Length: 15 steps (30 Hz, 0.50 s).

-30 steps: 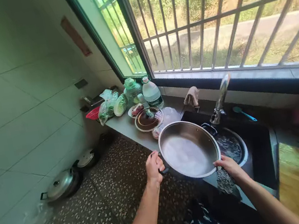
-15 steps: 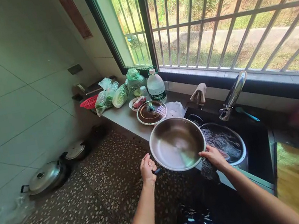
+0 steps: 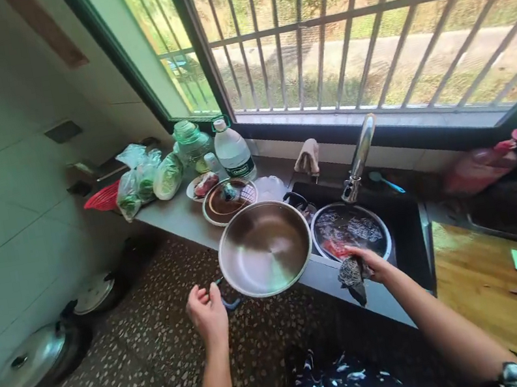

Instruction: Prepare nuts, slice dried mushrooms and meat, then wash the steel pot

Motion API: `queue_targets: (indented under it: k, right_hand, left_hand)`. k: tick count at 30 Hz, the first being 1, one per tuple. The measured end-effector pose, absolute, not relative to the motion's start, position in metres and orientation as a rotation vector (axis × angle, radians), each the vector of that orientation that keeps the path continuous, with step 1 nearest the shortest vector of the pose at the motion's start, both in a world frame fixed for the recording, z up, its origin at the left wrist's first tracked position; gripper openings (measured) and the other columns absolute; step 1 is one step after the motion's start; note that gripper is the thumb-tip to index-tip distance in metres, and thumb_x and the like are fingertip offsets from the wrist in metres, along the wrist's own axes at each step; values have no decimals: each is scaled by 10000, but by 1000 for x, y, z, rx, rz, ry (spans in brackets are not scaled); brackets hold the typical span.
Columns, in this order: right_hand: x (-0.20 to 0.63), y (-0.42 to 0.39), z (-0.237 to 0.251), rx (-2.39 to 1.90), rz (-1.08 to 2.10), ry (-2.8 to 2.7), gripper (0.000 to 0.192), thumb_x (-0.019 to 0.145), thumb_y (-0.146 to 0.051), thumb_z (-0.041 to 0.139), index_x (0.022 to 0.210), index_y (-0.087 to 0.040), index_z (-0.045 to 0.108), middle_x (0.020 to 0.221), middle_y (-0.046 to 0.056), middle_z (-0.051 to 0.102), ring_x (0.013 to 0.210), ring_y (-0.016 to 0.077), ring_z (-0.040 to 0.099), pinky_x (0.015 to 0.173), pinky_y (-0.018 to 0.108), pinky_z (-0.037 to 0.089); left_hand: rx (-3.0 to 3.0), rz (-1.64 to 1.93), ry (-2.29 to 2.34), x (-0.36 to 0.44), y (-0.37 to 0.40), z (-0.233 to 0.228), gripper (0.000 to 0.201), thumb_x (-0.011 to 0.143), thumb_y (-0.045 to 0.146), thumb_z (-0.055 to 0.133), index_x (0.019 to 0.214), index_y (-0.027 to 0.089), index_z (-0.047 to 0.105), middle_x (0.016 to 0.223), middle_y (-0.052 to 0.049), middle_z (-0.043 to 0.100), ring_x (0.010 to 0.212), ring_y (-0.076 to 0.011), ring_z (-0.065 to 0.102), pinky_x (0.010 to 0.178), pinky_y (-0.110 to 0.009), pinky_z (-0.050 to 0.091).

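Observation:
My left hand [image 3: 208,312] grips the dark handle of a steel pan [image 3: 264,247], held level and empty in front of the counter edge. My right hand [image 3: 368,263] is off the pan's rim and clutches a dark wet scrubbing cloth [image 3: 351,275] at the sink's front edge. Just behind it a white-rimmed pot [image 3: 350,236] holding water and something red sits in the black sink [image 3: 405,222] under the steel tap [image 3: 358,158].
On the grey counter [image 3: 178,217] lie a glass lid [image 3: 228,200], a plate of meat [image 3: 202,185], a water bottle [image 3: 233,151], bagged greens [image 3: 147,178] and a red basket [image 3: 103,197]. Two lidded pots [image 3: 33,360] stand on the speckled floor. A wooden board [image 3: 509,303] with a cleaver is at right.
The pan was tipped and emptied of water, then swung left and level. My right hand let go of its rim and moved to the sink edge with the cloth.

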State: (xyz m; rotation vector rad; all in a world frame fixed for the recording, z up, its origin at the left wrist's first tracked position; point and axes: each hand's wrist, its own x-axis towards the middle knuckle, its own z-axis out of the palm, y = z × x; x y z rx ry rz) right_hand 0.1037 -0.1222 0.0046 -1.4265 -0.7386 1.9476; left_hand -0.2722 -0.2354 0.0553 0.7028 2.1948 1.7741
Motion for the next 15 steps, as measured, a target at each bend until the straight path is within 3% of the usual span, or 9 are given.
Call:
queue_targets:
  k: [2, 4, 6, 9, 12, 15]
  right_hand:
    - [127, -128, -4, -1352, 1997, -540, 183, 699, -260, 572, 835, -139, 589, 741, 55, 664, 685, 156, 628, 673, 282, 496]
    - [139, -133, -9, -1306, 1947, -437, 155, 674, -206, 581, 816, -146, 588, 772, 53, 670, 740, 158, 630, 740, 297, 489]
    - [140, -135, -10, -1304, 1795, -419, 185, 642, -213, 607, 822, -171, 589, 793, 32, 672, 755, 150, 626, 755, 287, 485]
    - [138, -130, -13, -1339, 1606, -597, 264, 646, -301, 599, 893, -207, 591, 904, 21, 661, 820, 151, 611, 758, 271, 472]
    - [156, -111, -25, -1425, 1587, -957, 383, 633, -298, 582, 1006, -212, 580, 998, 23, 634, 873, 162, 590, 773, 270, 450]
    - [201, -83, -45, -1630, 1531, -1229, 376, 565, -214, 589, 938, -179, 622, 893, 19, 658, 808, 165, 587, 744, 257, 433]
  left_hand:
    - [953, 1772, 1989, -230, -240, 73, 400, 731, 394, 542, 1079, 201, 499, 970, -76, 550, 848, -191, 525, 770, -327, 424]
    - [1082, 1424, 1582, -170, -234, 78, 293, 755, 409, 510, 954, 210, 591, 896, -88, 590, 826, -208, 546, 778, -331, 422]
    - [1084, 1072, 1296, -104, -217, 65, 278, 713, 404, 568, 899, 207, 630, 972, -89, 593, 900, -225, 536, 831, -338, 398]
    - [636, 830, 1161, -21, -174, 17, 500, 678, 429, 601, 1141, 272, 498, 1163, -75, 516, 972, -229, 524, 762, -351, 422]
    - [362, 916, 1086, 33, -128, -38, 582, 641, 417, 643, 1162, 247, 447, 1059, -82, 568, 896, -196, 557, 714, -313, 433]
    - [364, 1064, 1215, 65, -92, -77, 458, 528, 346, 736, 902, 159, 548, 806, -53, 601, 730, -149, 563, 683, -264, 428]
